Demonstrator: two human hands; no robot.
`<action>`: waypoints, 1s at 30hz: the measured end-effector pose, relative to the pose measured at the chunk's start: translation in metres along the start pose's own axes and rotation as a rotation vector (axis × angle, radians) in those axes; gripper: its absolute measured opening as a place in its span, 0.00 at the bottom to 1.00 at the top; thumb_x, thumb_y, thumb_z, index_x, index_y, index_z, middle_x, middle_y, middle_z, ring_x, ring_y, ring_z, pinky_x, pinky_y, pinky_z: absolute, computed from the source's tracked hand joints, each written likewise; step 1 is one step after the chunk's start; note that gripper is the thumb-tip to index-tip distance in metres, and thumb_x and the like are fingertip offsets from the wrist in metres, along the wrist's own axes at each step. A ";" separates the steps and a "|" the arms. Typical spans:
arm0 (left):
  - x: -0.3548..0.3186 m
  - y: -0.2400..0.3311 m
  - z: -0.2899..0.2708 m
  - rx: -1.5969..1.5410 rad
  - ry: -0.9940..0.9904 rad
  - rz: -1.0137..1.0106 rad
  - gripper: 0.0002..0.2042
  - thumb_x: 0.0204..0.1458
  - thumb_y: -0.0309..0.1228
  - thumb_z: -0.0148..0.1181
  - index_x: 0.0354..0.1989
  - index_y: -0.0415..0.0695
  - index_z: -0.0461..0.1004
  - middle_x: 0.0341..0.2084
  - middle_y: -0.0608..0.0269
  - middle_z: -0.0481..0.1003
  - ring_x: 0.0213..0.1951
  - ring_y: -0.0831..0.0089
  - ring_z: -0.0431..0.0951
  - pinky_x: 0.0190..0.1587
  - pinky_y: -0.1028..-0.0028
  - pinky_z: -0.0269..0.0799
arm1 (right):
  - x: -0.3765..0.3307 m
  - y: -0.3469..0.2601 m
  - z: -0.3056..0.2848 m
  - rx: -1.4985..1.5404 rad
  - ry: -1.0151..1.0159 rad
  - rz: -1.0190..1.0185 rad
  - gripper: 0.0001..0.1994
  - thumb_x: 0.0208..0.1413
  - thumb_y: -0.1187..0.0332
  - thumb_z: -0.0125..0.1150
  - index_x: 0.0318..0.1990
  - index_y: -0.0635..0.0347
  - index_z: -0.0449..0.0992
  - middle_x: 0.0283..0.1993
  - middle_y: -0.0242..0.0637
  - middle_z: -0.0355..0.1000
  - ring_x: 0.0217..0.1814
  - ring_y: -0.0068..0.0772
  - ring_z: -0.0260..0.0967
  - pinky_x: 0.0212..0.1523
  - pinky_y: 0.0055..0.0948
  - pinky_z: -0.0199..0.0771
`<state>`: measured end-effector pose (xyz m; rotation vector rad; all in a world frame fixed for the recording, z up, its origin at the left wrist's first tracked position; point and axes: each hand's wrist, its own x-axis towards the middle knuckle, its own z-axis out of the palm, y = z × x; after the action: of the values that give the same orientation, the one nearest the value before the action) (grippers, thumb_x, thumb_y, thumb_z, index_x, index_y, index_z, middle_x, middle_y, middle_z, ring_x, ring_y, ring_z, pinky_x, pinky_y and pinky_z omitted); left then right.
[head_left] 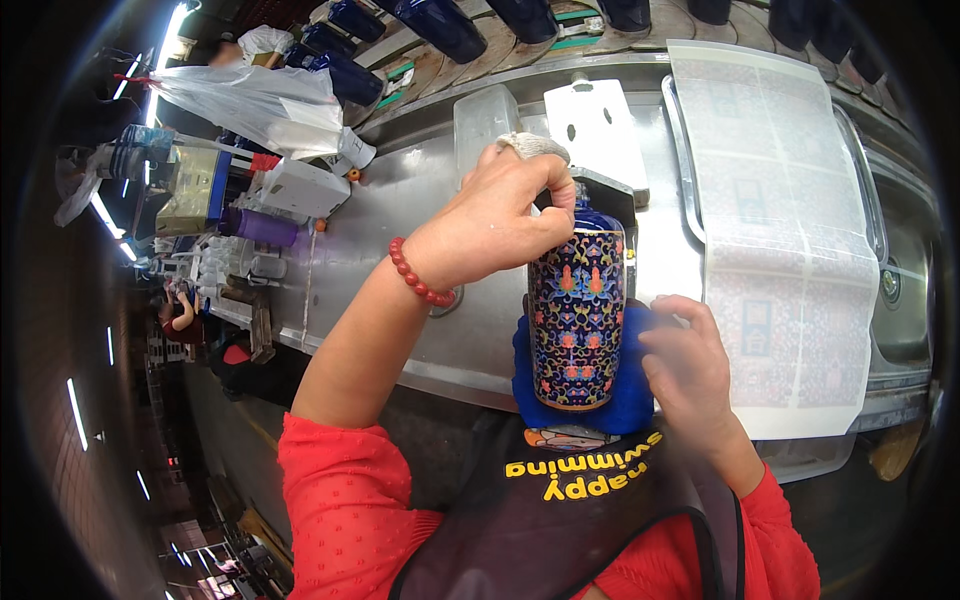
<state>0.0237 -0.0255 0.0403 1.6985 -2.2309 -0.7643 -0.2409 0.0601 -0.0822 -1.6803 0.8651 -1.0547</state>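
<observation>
A dark blue bottle [578, 320] with a colourful floral pattern stands tilted before me, its narrow neck pointing away. Thumb and forefinger of my left hand [495, 215] are closed at this neck, and the grip there is partly hidden. A whitish cloth-like piece [535, 148] shows behind the left fingers; I cannot tell whether they hold it. Beneath and beside the bottle is a blue cloth [637, 385]. My right hand [690, 370], slightly blurred, is beside the bottle's right side with its fingers curved and apart, holding nothing visible.
Translucent patterned sheets [790, 250] cover a metal tray on the right, beside a sink [900, 290]. A white block with holes [600, 130] and a clear plastic container [485, 118] stand behind the bottle. Blue bottles [440, 28] line a conveyor along the back. A person [182, 308] is far left.
</observation>
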 end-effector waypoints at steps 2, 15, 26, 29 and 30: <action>-0.001 0.000 0.000 0.013 0.011 0.002 0.09 0.49 0.37 0.59 0.33 0.45 0.77 0.32 0.50 0.77 0.48 0.47 0.68 0.56 0.55 0.66 | 0.000 0.001 0.000 -0.017 -0.005 -0.018 0.12 0.51 0.79 0.65 0.45 0.62 0.80 0.58 0.50 0.69 0.53 0.45 0.74 0.52 0.36 0.74; -0.002 0.008 -0.001 0.066 -0.003 -0.042 0.11 0.48 0.38 0.59 0.33 0.44 0.77 0.30 0.49 0.76 0.46 0.46 0.69 0.54 0.54 0.67 | -0.001 0.001 -0.001 -0.009 -0.007 0.009 0.13 0.51 0.80 0.65 0.45 0.61 0.80 0.58 0.49 0.69 0.49 0.42 0.74 0.48 0.35 0.74; -0.002 0.004 -0.001 0.102 -0.027 -0.016 0.06 0.52 0.34 0.61 0.34 0.48 0.75 0.35 0.69 0.76 0.45 0.65 0.64 0.55 0.67 0.60 | -0.001 0.002 -0.001 0.011 -0.011 0.015 0.13 0.51 0.80 0.64 0.45 0.62 0.80 0.58 0.49 0.69 0.50 0.43 0.74 0.49 0.34 0.74; -0.003 0.004 0.000 0.115 -0.012 -0.010 0.06 0.52 0.34 0.61 0.35 0.48 0.75 0.35 0.69 0.76 0.46 0.64 0.64 0.55 0.67 0.60 | -0.001 0.002 -0.001 0.017 -0.012 0.021 0.13 0.51 0.80 0.64 0.45 0.62 0.80 0.58 0.49 0.69 0.50 0.43 0.74 0.49 0.34 0.74; -0.003 0.004 0.000 0.119 -0.011 -0.012 0.06 0.52 0.34 0.61 0.35 0.48 0.75 0.35 0.68 0.76 0.46 0.64 0.64 0.55 0.67 0.60 | -0.001 0.002 -0.001 0.019 -0.013 0.024 0.13 0.51 0.80 0.64 0.45 0.62 0.80 0.58 0.49 0.69 0.50 0.43 0.74 0.49 0.34 0.74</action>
<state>0.0209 -0.0218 0.0428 1.7663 -2.3183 -0.6565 -0.2426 0.0603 -0.0846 -1.6549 0.8625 -1.0319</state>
